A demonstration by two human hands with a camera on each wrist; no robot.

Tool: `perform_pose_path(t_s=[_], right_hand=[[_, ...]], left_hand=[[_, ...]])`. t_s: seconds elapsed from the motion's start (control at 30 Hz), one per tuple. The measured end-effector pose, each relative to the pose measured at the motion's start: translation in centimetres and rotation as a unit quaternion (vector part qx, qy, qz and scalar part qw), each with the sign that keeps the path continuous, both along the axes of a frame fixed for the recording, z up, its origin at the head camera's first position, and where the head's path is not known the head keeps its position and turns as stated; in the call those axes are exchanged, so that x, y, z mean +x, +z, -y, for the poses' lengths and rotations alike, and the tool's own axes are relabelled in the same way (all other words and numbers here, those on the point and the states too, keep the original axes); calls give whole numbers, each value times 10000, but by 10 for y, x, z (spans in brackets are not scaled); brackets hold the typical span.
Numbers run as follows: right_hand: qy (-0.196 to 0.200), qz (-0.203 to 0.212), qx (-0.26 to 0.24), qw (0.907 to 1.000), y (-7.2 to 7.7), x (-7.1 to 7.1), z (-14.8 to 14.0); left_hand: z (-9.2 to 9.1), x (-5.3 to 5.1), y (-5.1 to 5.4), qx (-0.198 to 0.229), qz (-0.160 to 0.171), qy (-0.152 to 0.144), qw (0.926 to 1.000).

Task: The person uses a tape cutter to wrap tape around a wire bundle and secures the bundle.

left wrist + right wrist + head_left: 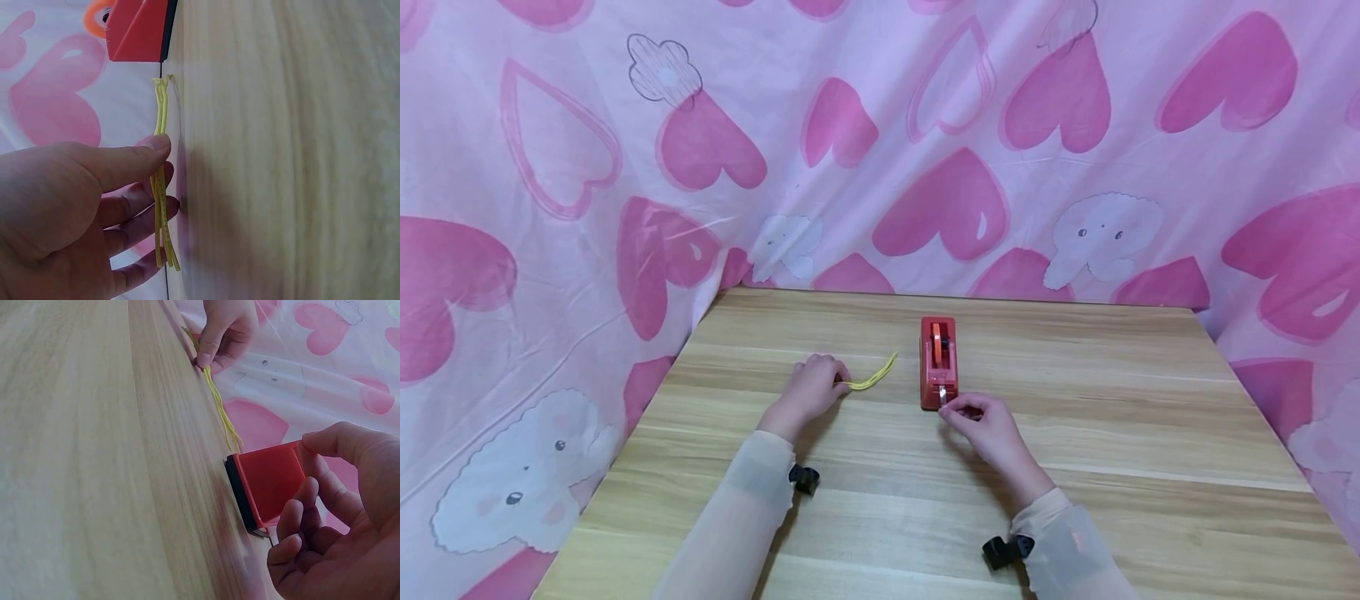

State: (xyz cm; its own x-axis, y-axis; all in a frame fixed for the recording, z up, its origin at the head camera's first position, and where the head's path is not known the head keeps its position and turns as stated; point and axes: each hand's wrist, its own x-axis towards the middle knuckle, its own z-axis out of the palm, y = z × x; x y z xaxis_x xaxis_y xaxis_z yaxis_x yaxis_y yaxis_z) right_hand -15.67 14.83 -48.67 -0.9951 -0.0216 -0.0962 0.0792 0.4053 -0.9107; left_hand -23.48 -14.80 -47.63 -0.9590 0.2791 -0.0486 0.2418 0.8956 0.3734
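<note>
Wood-grain tabletop (880, 517): left hand (811, 387) pinching yellow cords (161, 197), right hand (988, 427) pinching tape (943, 395) at red dispenser (269, 481).

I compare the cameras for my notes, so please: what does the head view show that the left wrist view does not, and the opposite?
Only head: the right hand at the near end of the tape dispenser, and that dispenser whole, from above.

Only left wrist: both ends of the yellow strings, with one end past the thumb near the fingers.

Both: the left hand pinching the strings, part of the dispenser, the table and the heart-patterned cloth.
</note>
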Motion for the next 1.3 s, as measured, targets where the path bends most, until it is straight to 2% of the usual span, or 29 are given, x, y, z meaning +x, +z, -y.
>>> perform_pose_path(t_s=[0.47,0.7,1.03,1.13,1.3], right_hand=[[36,21,-12,10000,0,0,-1],[104,-61,-1,9999,-1,-1,-1],[69,-1,81,9999,1,-1,-2],[37,51,122,9999,2,-1,-2],[5,159,107,9998,4,0,-2]], left_hand=[[7,4,5,182,152,-294,9993],[11,6,5,208,91,-480,9986],[12,9,6,413,223,-568,9973],[13,11,9,520,295,-624,9963],[19,15,15,655,609,-731,9933]])
